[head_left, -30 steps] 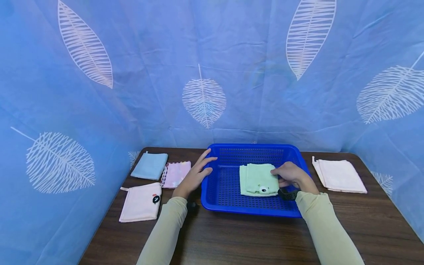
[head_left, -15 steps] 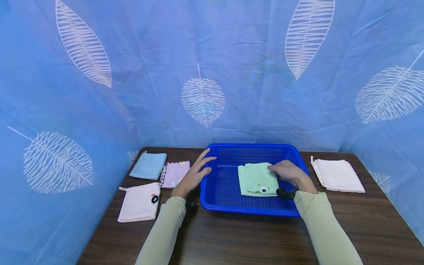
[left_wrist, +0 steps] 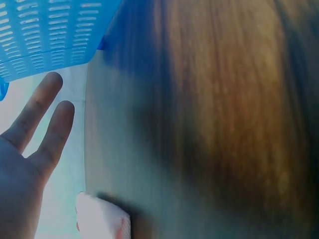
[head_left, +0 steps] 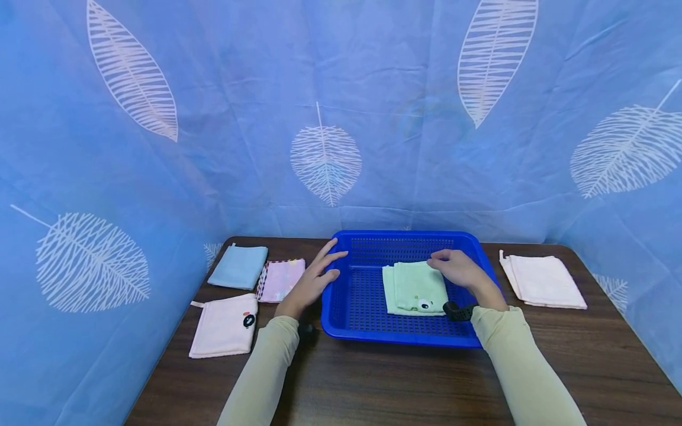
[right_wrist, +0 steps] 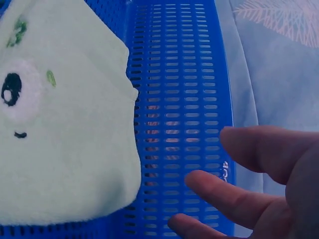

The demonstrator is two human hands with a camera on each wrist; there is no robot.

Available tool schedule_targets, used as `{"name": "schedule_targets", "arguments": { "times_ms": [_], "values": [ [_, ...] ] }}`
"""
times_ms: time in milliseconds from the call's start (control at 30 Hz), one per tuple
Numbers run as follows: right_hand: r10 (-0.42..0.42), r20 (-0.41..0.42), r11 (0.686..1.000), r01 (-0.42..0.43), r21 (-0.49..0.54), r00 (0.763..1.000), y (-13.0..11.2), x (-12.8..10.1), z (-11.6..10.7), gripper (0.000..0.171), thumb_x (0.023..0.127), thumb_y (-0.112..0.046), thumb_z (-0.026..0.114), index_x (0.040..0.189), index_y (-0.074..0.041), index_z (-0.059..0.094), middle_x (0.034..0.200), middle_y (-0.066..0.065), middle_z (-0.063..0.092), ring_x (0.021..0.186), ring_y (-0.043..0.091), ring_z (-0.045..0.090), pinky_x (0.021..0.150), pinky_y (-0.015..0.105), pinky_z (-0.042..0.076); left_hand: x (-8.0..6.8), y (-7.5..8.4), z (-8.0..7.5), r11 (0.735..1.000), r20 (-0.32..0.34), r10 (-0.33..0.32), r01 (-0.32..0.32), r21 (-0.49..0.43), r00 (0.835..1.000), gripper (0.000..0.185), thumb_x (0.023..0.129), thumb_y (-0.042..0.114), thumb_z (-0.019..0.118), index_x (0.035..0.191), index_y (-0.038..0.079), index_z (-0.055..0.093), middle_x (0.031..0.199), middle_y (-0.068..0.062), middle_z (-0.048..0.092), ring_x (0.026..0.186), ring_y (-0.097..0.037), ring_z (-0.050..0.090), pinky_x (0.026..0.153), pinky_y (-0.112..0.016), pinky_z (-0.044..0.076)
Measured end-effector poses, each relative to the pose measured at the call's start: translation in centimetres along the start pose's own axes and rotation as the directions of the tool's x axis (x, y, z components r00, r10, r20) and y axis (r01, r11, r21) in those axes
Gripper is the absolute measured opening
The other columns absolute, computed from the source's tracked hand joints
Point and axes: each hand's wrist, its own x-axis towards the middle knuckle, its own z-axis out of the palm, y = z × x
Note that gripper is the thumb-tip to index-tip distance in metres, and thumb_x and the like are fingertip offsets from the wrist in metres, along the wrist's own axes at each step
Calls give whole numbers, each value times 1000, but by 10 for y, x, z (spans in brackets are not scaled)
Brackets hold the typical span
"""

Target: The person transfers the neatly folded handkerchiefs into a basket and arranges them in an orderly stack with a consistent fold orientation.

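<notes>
Table: dark wood-grain table (head_left: 373, 384), my two sleeved forearms reaching over its near edge.
Room: blue curtain (head_left: 373, 89) printed with white leaves hangs behind and on both sides — it closes in the table on three sides.
Basket: blue perforated plastic basket (head_left: 348, 307) at the middle of the table, slotted floor and walls.
Green towel: folded pale green towel (head_left: 414, 289) lying flat on the basket floor, right of centre. Two layers show, the upper one set slightly off the lower. A small embroidered face sits at its near edge; the right wrist view shows a black eye on a white patch and green stitches.
Right hand: my right hand (head_left: 457, 267) hangs over the far right corner of the green towel, inside the basket. My fingers (right_wrist: 234, 199) are loosely spread and grip nothing; whether the tips touch the cloth I cannot tell.
Left hand: my left hand (head_left: 313, 281) rests against the basket's left rim, fingers (left_wrist: 37, 107) straight — flat contact, nothing held.
Left of basket: light blue cloth (head_left: 238, 267) at the far corner, pink patterned cloth (head_left: 281, 280) just beside it, pale pink towel (head_left: 226, 326) with a small dark emblem nearer me.
Right of basket: white folded towel (head_left: 543, 281), apart from the basket.
</notes>
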Motion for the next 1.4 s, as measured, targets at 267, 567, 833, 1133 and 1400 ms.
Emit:
{"name": "schedule_targets", "arguments": {
  "times_ms": [267, 567, 833, 1133, 1400],
  "values": [
    [-92, -111, 990, 79, -118, 990, -3, 3, 1, 54, 104, -29, 51, 140, 11, 52, 145, 37, 49, 136, 57, 42, 108, 66, 41, 1, 1, 1, 999, 3, -1, 1, -45, 1000, 42, 107, 19, 50, 149, 21, 53, 172, 17, 10, 162, -26, 7, 122, -68, 21],
    [-98, -132, 980, 72, -186, 986, -15, -1, 2, 73, 108, -52, 37, 148, 10, 43, 159, 42, 21, 149, 60, 6, 116, 75, 7, 2, 0, 0, 998, -3, -7, 7, -55, 1000, 41, 106, 16, 51, 147, 19, 55, 171, 19, 10, 162, -23, 8, 123, -65, 24],
    [-45, -142, 983, 18, -184, 989, -17, -3, 3, 86, 104, -62, 37, 160, 1, 23, 166, 35, -8, 150, 61, -13, 112, 82, 3, 2, 3, -1, 999, 9, 14, -14, -52, 1000, 40, 107, 15, 50, 146, 11, 55, 173, 11, 10, 162, -28, 7, 122, -68, 22],
    [-63, -172, 969, 19, -244, 983, -22, -10, 0, 86, 104, -61, 41, 161, 0, 19, 166, 32, -14, 150, 60, -15, 115, 79, -6, 2, -1, 1, 1000, 7, -8, 8, -27, 1000, 40, 106, 15, 50, 146, 15, 56, 171, 17, 12, 162, -27, 10, 122, -66, 25],
    [-68, -168, 962, 20, -273, 984, -27, -13, -9, 86, 103, -60, 43, 161, -1, 21, 166, 32, -13, 150, 60, -14, 115, 79, -6, 3, 1, 0, 1000, 5, 1, -1, -18, 1000, 40, 107, 16, 50, 147, 16, 55, 171, 17, 12, 161, -28, 11, 121, -67, 26]
  ]
}}
